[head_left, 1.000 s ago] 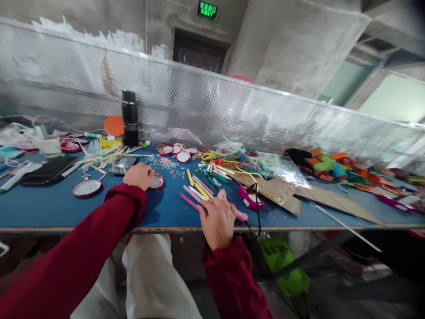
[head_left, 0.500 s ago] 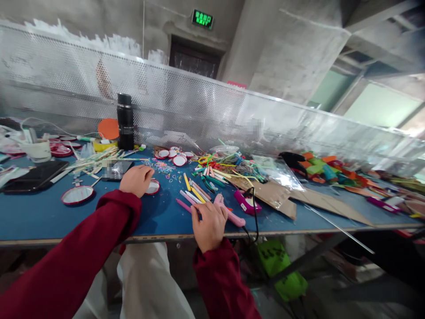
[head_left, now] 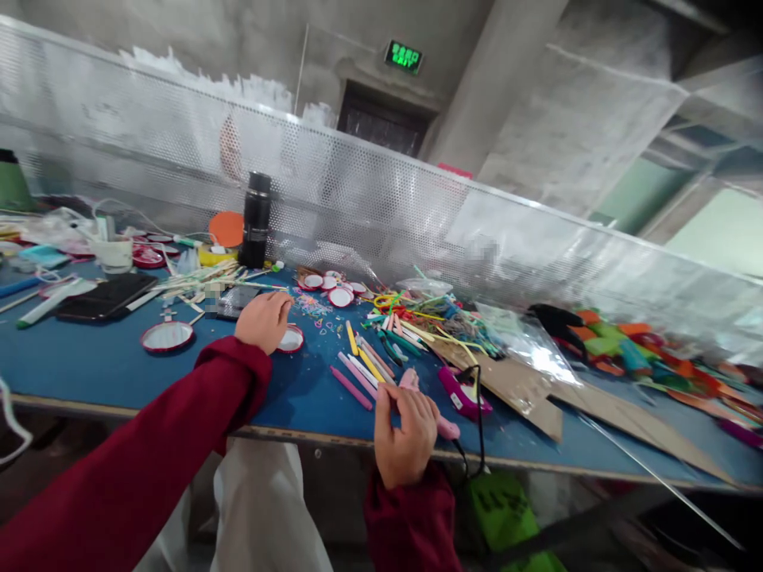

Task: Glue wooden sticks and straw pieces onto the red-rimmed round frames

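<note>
My left hand (head_left: 263, 321) is over the blue table with its fingers curled together, right beside a small round red-rimmed disc (head_left: 291, 339). Whatever those fingers may hold is hidden. At the table's front edge, my right hand (head_left: 406, 435) has its thumb and fingers bent toward each other; I cannot make out anything between them. Behind it lies a pink glue gun (head_left: 447, 428), partly covered by the hand. A pink pen (head_left: 351, 387) and a yellow pen (head_left: 370, 366) lie to its upper left among several others. A larger red-rimmed disc (head_left: 168, 337) rests left of my left sleeve.
A black bottle (head_left: 255, 222) stands by the perforated metal screen (head_left: 358, 191). Small coloured bands (head_left: 315, 303) are scattered mid-table. A purple device (head_left: 462, 392), a black cable and cardboard strips (head_left: 632, 421) lie to the right. A black phone (head_left: 107, 297) lies at left.
The view has swung left, so the scene sits further right in the picture. My right hand has drawn slightly back toward the table edge. My left hand stays beside the small disc.
</note>
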Motion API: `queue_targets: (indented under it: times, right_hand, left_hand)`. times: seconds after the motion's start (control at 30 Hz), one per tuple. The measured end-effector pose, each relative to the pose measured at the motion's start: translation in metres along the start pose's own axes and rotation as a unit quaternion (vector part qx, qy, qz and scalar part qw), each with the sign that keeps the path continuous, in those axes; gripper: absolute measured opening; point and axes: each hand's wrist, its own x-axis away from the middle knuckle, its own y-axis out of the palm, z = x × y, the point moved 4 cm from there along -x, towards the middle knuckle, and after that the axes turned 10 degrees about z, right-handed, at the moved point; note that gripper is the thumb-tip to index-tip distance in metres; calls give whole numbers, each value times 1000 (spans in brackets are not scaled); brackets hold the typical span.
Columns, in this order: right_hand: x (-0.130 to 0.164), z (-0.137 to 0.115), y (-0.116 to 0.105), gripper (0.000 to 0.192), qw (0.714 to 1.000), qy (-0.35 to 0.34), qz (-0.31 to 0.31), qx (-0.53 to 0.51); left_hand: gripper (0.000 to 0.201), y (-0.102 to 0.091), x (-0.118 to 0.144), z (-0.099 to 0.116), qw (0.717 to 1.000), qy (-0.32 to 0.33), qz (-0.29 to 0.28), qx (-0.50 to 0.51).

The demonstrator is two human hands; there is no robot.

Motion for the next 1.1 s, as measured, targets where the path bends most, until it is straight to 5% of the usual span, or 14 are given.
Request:
queue_targets:
  times: [0.23,0.37,0.5,0.7,0.93,1.1]
  right_hand:
    - [6,-5,11,11,999,-23,17,45]
    - [3,-7,10,14,998,-27,2,59]
    - [5,-5,12,14,997,-35,-5,72]
    - [-2,-9,6,11,999,-26,-3,40]
    - [-77,-60,-10,18,997,-37,-37,-57]
    - [-152,-80,52,20,984,-80,-148,-51]
  left_hand:
    - [36,5,0,0,995,7,-63,-74]
    - [39,17,7,2,993,43,-103,-29]
    - [56,32,21,1,980,35,-195,-14]
    - [40,40,22,-4,974,34,-224,-20]
    - [52,43,19,-1,967,92,-239,4]
    - [57,26,11,0,987,53,-151,-18]
